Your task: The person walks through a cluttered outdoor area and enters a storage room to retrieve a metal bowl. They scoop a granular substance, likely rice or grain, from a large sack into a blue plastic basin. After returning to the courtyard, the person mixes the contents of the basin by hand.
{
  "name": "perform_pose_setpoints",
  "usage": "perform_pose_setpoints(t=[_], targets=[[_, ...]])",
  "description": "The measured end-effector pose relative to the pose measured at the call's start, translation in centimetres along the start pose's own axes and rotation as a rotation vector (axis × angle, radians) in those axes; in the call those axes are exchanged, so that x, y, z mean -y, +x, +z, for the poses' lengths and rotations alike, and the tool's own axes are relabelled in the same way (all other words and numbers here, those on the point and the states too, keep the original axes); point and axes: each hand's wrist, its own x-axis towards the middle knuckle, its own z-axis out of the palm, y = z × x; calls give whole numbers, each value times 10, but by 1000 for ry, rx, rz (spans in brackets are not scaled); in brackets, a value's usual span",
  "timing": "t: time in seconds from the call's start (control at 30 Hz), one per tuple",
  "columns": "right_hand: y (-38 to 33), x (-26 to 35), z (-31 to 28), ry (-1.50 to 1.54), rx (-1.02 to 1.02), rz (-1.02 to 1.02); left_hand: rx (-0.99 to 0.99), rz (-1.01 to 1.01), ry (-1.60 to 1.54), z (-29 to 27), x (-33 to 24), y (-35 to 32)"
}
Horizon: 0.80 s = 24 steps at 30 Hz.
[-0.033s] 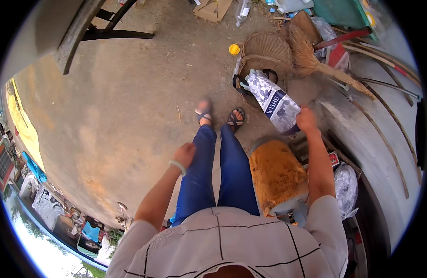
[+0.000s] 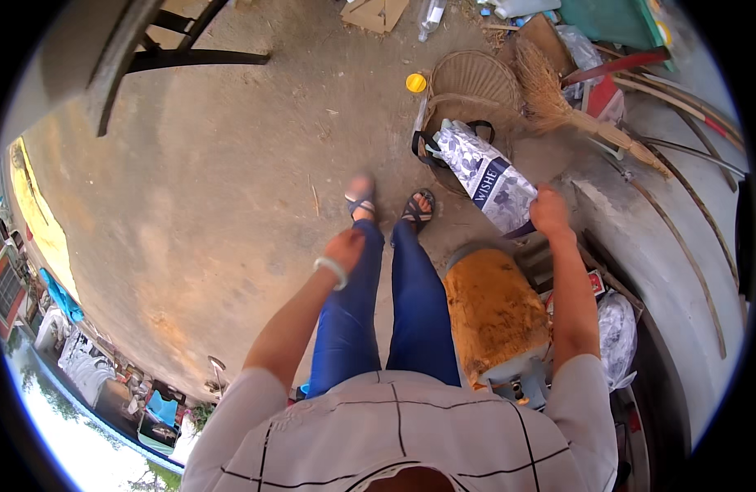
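My right hand (image 2: 550,211) grips the bottom end of a white shopping bag (image 2: 480,176) with a grey-purple flower print and a dark blue band. The bag is tilted, its mouth with black handles (image 2: 427,148) lying over a round wicker basket (image 2: 475,74). A bit of pale green material shows at the mouth; what else is inside is hidden. My left hand (image 2: 345,248) hangs in front of my left thigh, fingers curled, with nothing visible in it. A pale bangle (image 2: 332,271) circles that wrist.
Right of my legs stands a rusty orange cylinder (image 2: 497,312). A straw broom (image 2: 550,90) lies beside the basket, near sticks and hoses along the wall. On the ground are a yellow lid (image 2: 415,83), a clear bottle (image 2: 431,18) and cardboard (image 2: 374,12). Dark furniture legs (image 2: 197,59) stand far left.
My left hand has swung up and to the right, across the left thigh. My right hand and the bag have shifted only slightly.
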Motion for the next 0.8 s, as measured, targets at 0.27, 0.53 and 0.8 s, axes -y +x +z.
perform_pose_setpoints(t=[0.27,0.53,0.8], targets=[[7,-16,7,-74,8,-162,-14,-73,-175,132,-89,183],[9,-1,1,-44,42,-159,-141,-177,-158,164,-70,233],[18,-20,-4,39,44,-198,-84,-161,-234,151,-73,238]])
